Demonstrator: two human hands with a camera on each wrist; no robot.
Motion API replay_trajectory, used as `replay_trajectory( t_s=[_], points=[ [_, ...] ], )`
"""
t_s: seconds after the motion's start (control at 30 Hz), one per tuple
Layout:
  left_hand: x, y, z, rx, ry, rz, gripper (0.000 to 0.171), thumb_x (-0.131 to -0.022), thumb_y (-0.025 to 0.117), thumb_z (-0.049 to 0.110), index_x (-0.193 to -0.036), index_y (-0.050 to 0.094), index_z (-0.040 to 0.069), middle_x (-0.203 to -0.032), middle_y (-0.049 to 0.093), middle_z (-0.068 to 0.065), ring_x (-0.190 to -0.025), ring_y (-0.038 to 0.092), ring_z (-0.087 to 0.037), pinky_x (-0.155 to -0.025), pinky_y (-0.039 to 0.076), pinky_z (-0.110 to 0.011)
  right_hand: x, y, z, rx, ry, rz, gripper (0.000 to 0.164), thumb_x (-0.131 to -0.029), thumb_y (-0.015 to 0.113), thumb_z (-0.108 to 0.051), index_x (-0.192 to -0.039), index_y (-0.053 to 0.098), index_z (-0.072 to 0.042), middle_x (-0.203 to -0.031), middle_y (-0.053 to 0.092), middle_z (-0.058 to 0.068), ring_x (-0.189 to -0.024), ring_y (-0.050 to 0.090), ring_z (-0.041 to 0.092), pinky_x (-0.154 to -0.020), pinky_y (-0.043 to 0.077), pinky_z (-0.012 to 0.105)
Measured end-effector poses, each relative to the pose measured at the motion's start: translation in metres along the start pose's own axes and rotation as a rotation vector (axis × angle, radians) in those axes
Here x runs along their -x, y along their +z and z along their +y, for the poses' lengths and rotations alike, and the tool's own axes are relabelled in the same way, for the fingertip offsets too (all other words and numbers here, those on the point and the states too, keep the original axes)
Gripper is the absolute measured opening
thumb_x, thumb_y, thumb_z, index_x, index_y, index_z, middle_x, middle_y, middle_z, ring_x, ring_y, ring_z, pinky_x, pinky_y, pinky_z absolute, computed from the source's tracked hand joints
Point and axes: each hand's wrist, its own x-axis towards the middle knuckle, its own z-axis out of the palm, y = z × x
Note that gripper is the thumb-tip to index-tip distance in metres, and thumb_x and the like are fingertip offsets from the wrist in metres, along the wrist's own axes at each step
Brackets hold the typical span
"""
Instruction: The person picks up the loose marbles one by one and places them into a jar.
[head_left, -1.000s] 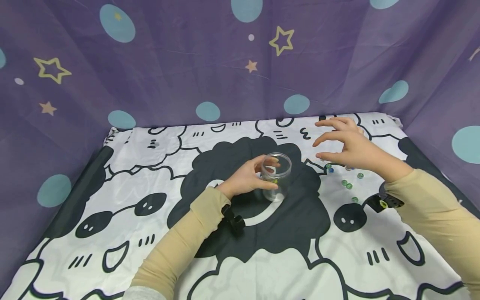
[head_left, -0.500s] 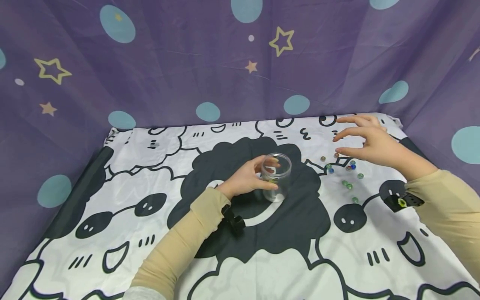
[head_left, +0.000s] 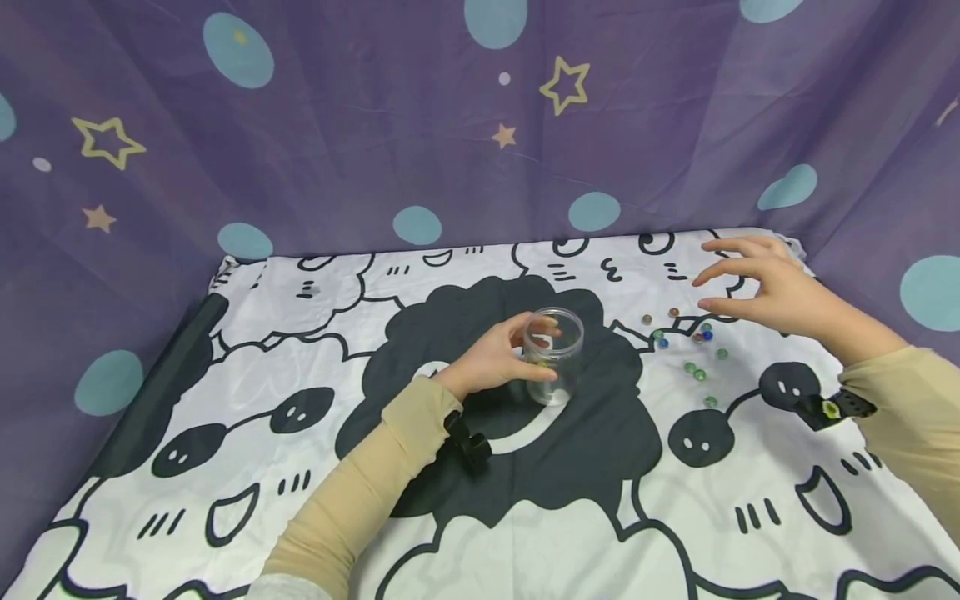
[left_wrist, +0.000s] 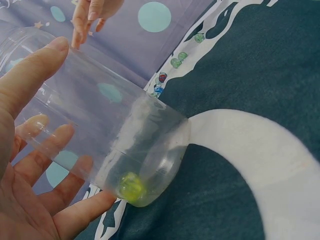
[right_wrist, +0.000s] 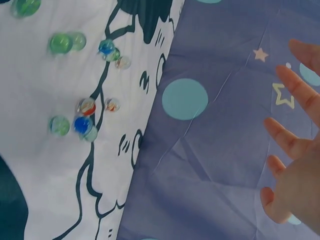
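My left hand (head_left: 489,360) grips a clear plastic jar (head_left: 564,371) upright on the black part of the cloth, thumb on the near side and fingers behind. No lid covers its mouth. At the bottom of the jar, a yellow-green marble (left_wrist: 132,187) shows in the left wrist view. My right hand (head_left: 787,296) hovers above the cloth at the right, fingers spread and loosely bent, holding nothing. Loose glass marbles lie below and to its left, among them a green marble (head_left: 700,375), a blue marble (head_left: 707,336) and a reddish-brown marble (head_left: 647,319).
A white cloth (head_left: 450,550) with black cartoon drawings covers the table. Behind it hangs a purple curtain (head_left: 337,150) with stars and dots. Each wrist wears a dark strap; the left strap (head_left: 467,439) carries a small black device.
My right hand has moved to the right, away from the jar and off the marbles, uncovering several of them. The left hand and the jar have stayed in place.
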Motion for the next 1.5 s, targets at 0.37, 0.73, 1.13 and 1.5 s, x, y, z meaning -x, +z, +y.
replay_trajectory(
  t_s=[0.37, 0.73, 1.13, 1.5],
  points=[
    [-0.001, 0.0, -0.002, 0.001, -0.001, 0.003, 0.067, -0.077, 0.078, 0.006, -0.136, 0.047, 0.007, -0.132, 0.057, -0.007, -0.114, 0.053, -0.02, -0.093, 0.045, -0.035, 0.006, -0.002, 0.02, -0.021, 0.019, -0.034, 0.027, -0.069, 0.08, -0.006, -0.094, 0.069, -0.004, -0.135, 0.045, 0.025, -0.125, 0.028, 0.05, -0.097, 0.013, 0.066],
    [-0.001, -0.001, 0.0, 0.008, 0.0, -0.005, 0.069, -0.077, 0.078, 0.007, -0.137, 0.046, 0.007, -0.133, 0.056, -0.007, -0.117, 0.052, -0.023, -0.095, 0.044, -0.037, 0.024, 0.001, 0.046, -0.065, 0.089, -0.154, 0.027, -0.071, 0.08, -0.008, -0.095, 0.07, -0.007, -0.137, 0.04, 0.03, -0.125, 0.025, 0.051, -0.097, 0.009, 0.067],
    [-0.001, 0.0, -0.002, 0.003, 0.0, -0.006, 0.066, -0.077, 0.077, 0.006, -0.136, 0.046, 0.005, -0.134, 0.055, -0.012, -0.114, 0.053, -0.022, -0.094, 0.045, -0.037, 0.034, 0.014, 0.068, -0.053, 0.114, -0.18, 0.032, -0.069, 0.082, -0.012, -0.097, 0.07, -0.003, -0.135, 0.04, 0.031, -0.125, 0.028, 0.056, -0.099, 0.007, 0.067],
    [-0.001, 0.0, -0.002, -0.003, 0.003, -0.006, 0.066, -0.077, 0.078, 0.007, -0.136, 0.047, 0.01, -0.133, 0.056, -0.007, -0.114, 0.053, -0.021, -0.093, 0.046, -0.035, 0.036, 0.024, 0.072, -0.016, 0.217, -0.344, 0.037, -0.072, 0.081, -0.023, -0.104, 0.071, -0.006, -0.139, 0.034, 0.033, -0.126, 0.023, 0.056, -0.094, 0.01, 0.066]
  ],
)
